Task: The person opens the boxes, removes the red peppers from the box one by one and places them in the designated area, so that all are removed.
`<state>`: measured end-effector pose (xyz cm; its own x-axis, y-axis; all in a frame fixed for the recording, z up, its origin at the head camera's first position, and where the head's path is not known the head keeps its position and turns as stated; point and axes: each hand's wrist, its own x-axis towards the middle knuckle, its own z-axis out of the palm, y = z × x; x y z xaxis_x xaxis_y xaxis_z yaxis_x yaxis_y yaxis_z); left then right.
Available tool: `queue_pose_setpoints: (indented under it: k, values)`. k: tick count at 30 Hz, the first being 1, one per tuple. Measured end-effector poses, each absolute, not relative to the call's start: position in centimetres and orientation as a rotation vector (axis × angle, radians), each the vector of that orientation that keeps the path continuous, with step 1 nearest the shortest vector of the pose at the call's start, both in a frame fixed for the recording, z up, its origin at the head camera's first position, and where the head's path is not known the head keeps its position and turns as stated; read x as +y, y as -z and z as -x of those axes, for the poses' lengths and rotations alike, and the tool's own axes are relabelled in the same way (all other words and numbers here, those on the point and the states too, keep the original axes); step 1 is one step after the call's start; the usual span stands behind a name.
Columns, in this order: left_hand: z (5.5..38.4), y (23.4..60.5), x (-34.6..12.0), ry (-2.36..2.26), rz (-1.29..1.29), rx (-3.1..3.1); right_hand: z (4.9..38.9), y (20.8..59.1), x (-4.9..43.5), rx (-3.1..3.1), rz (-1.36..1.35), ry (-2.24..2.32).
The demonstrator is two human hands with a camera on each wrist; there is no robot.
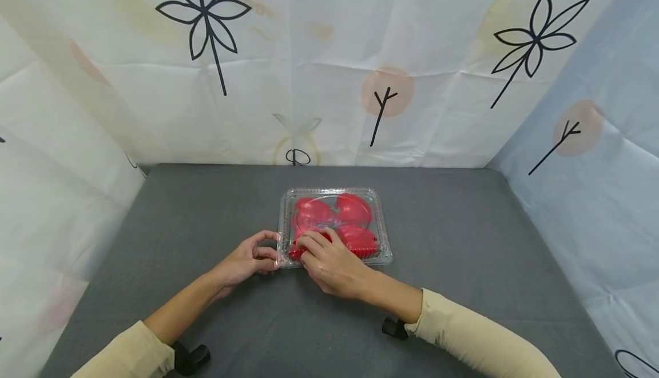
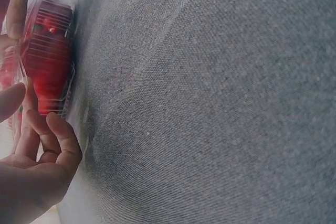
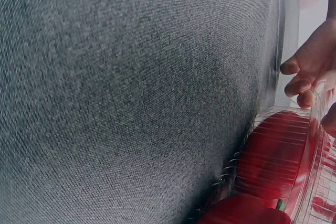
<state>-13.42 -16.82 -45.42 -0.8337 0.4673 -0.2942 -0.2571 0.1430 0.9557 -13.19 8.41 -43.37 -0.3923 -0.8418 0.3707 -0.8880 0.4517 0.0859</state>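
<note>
A clear plastic clamshell box [image 1: 382, 252] stands on the grey table, its lid lying over several red tomatoes [image 1: 353, 210]. Green stems show on some of them. At the box's front left corner my left hand [image 1: 252, 259] pinches the rim between thumb and index finger, the other fingers loosely bent below. My right hand [image 1: 332, 265] reaches over the front edge with bent fingers at the rim, hiding part of the front tomatoes. In the left wrist view, fingertips of the right hand [image 2: 18, 9] meet at the rim, close to the left hand [image 2: 44, 156].
Grey cloth [image 1: 463, 263] covers the table around the box. A pale curtain [image 1: 329, 52] with printed flowers and trees hangs behind the table and along both sides. Dark wrist straps [image 1: 189, 359] show beside the cream sleeves.
</note>
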Motion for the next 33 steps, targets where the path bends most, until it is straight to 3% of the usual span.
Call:
queue_pose_setpoints:
  k: [33]
  values:
    - [13.80, 45.13, -17.04, -1.679, -0.121, 1.914, 13.16, 43.06, 8.80, -2.241, -1.462, -0.254]
